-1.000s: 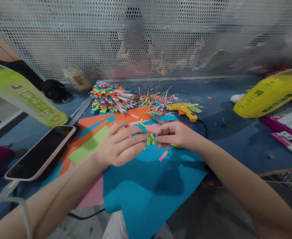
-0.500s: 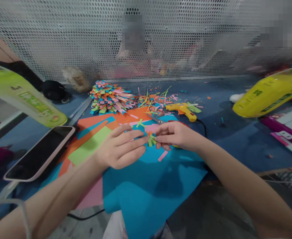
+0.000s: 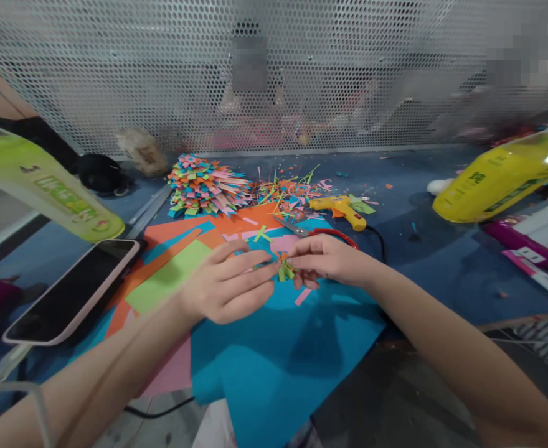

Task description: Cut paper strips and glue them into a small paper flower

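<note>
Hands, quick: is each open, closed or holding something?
Left hand: fingertips at the green-and-orange paper piece; grip can't be told.
Right hand: closed, pinching that piece.

I see the right hand [image 3: 323, 262] pinching a green-and-orange paper cluster [image 3: 284, 271], left hand [image 3: 234, 281] against it, above a blue sheet [image 3: 269, 354] overhanging the worktop's [image 3: 446, 274] near edge.

Your left hand [image 3: 231, 286] and right hand [image 3: 325, 258] are bare, as are your forearms [image 3: 134, 354], which reach the lower corners of the frame. At bottom centre, you wear whitish cloth [image 3: 213, 426], with blurred darker mottling farther right.
</note>
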A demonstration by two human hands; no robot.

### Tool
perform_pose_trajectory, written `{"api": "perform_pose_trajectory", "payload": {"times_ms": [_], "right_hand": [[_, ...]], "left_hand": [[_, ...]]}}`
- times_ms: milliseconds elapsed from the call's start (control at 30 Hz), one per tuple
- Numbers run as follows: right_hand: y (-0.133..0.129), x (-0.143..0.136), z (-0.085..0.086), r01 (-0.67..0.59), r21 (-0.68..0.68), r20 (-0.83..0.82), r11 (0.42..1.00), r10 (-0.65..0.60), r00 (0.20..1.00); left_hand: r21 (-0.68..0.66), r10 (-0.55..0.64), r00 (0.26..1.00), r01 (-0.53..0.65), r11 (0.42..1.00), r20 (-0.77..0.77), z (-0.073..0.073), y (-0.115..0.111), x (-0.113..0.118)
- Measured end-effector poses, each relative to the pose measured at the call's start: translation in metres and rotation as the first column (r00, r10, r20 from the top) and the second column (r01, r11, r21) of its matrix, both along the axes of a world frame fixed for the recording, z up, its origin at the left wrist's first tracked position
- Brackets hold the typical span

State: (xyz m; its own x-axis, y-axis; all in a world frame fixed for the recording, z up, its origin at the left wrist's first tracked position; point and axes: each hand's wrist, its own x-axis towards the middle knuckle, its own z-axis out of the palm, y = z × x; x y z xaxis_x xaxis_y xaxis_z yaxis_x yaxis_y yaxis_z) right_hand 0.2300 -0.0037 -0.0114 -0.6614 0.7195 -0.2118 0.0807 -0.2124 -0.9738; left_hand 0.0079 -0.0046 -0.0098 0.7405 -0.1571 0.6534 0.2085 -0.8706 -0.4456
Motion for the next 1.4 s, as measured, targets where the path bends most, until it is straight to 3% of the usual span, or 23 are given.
{"api": "perform_pose_trajectory", "payload": {"times_ms": [833, 933, 1000, 1067, 1100, 1167, 1233, 1267, 1333, 1400], "right_hand": [[-0.002, -0.003, 0.004, 0.033, 0.071, 0.100, 0.997, -0.040, 0.994], [0.000, -0.002, 0.001, 0.030, 0.060, 0.081, 0.998, -0.035, 0.996], [0.002, -0.002, 0.000, 0.042, 0.051, 0.066, 0.998, -0.046, 0.997], [0.004, -0.001, -0.002, 0.097, 0.114, 0.071, 0.989, -0.105, 0.992], [0.004, -0.001, -0.002, 0.146, 0.202, 0.084, 0.969, -0.165, 0.983], [0.004, 0.000, -0.002, 0.252, 0.449, 0.094, 0.857, -0.326, 0.941], [0.002, -0.001, -0.001, 0.287, 0.651, 0.085, 0.702, -0.443, 0.892], [0.002, -0.001, -0.001, 0.277, 0.708, 0.085, 0.650, -0.468, 0.880], [0.000, -0.001, -0.002, 0.239, 0.759, 0.101, 0.605, -0.472, 0.876], [-0.001, -0.002, -0.003, 0.207, 0.782, 0.114, 0.588, -0.461, 0.880]], "left_hand": [[-0.035, -0.041, 0.998, 0.039, 0.999, -0.037, 0.001, -0.002, 0.002], [-0.118, -0.041, 0.999, 0.039, 0.992, -0.011, -0.003, -0.002, 0.002], [-0.287, -0.015, 0.997, 0.036, 0.957, 0.078, -0.009, -0.002, 0.003], [-0.527, 0.110, 0.964, 0.035, 0.849, 0.241, -0.015, -0.002, 0.007], [-0.652, 0.209, 0.922, 0.059, 0.756, 0.326, -0.018, -0.001, 0.010], [-0.850, 0.407, 0.813, 0.189, 0.492, 0.416, -0.021, 0.000, 0.015], [-0.914, 0.525, 0.749, 0.347, 0.210, 0.405, -0.022, 0.002, 0.020], [-0.909, 0.549, 0.740, 0.405, 0.097, 0.388, -0.022, 0.003, 0.022], [-0.880, 0.562, 0.738, 0.473, -0.036, 0.373, -0.021, 0.004, 0.024], [-0.861, 0.553, 0.744, 0.501, -0.089, 0.376, -0.019, 0.004, 0.026]]}}
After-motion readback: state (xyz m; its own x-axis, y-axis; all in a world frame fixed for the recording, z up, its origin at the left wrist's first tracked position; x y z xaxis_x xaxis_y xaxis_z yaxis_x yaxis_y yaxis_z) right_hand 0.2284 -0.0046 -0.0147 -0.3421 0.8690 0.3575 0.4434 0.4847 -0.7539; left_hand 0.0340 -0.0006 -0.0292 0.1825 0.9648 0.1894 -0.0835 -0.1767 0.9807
